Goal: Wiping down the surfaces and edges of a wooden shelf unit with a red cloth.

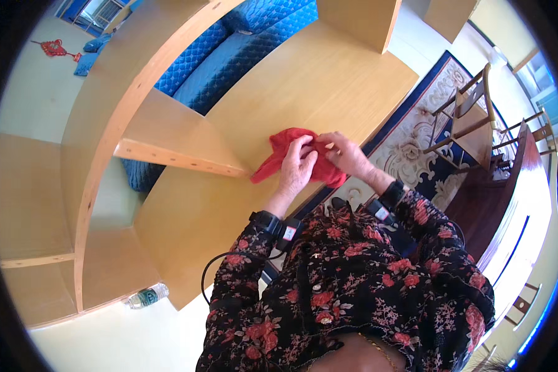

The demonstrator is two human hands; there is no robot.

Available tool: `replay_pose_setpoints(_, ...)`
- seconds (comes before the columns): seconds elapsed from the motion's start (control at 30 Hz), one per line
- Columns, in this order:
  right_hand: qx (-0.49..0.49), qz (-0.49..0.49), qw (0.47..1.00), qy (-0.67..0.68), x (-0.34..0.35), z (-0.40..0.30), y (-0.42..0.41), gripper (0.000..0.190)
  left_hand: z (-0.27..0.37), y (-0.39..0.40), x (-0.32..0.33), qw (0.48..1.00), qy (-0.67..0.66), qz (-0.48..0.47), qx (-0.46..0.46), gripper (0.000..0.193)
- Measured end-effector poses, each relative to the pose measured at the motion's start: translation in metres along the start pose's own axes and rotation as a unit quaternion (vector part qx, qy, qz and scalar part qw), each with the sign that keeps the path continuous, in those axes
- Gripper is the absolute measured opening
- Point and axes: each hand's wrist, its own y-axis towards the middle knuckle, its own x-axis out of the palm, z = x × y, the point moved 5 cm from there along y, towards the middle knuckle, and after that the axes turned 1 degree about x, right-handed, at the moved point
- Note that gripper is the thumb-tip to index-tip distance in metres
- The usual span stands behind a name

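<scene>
A crumpled red cloth (283, 141) lies bunched over the near edge of a light wooden desk-like shelf board (335, 83). My left hand (298, 168) grips the cloth from the left side, thumb and fingers bent into it. Close beside it, my right hand (346, 154) pinches the cloth at its upper right with the fingertips. The fingertips of both hands nearly meet. Part of the cloth hangs below my hands on the right, and a narrow end points to the lower left, by a wooden divider (190, 162).
Tall wooden shelving (121, 118) stands at left, with a blue quilted sofa (232, 60) behind it. A plastic bottle (148, 296) is at lower left. Right of the board are a patterned rug (407, 149), a wooden chair (469, 123) and a dark glossy table (497, 204). A cable loops by my left sleeve.
</scene>
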Motion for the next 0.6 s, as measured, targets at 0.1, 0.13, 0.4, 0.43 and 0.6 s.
replay_pose_setpoints(0.1,-0.020,0.078,0.986,-0.143,-0.093,0.044,0.027,0.041,0.031,0.032,0.040,0.993,0.078,-0.035,0.076,0.032)
replay_pose_setpoints(0.13,-0.092,0.133,0.952,-0.260,-0.114,0.042,0.031,0.039,0.042,0.031,0.042,0.963,0.212,-0.066,0.152,0.032)
replay_pose_setpoints(0.4,-0.267,-0.012,0.875,-0.405,-0.060,0.077,0.105,0.055,-0.006,-0.067,-0.026,0.881,0.464,0.086,0.019,0.035)
replay_pose_setpoints(0.43,-0.272,-0.021,0.867,-0.418,-0.070,0.083,0.128,0.056,-0.011,-0.073,-0.030,0.859,0.494,0.130,-0.019,0.038)
replay_pose_setpoints(0.6,0.000,0.115,0.876,-0.468,-0.199,0.134,0.229,0.053,-0.025,-0.076,-0.030,0.818,0.550,0.162,-0.051,0.043)
